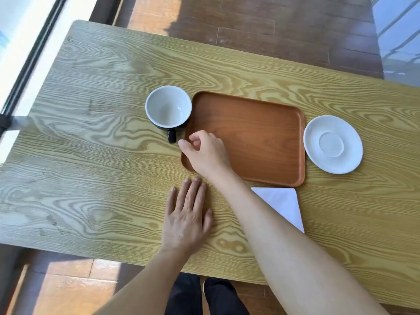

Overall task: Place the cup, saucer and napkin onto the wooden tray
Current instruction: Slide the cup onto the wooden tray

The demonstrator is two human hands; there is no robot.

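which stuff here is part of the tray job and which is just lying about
Part of the job:
- cup, left of the tray, empty
- saucer, right of the tray
- napkin, on the table near the tray's front edge
- wooden tray, nothing set on it yet
- right hand, near the cup's handle

Just there:
- table
- left hand, flat on the table

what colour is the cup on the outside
Black outside, white inside; the cup shows this in the head view, the only one.
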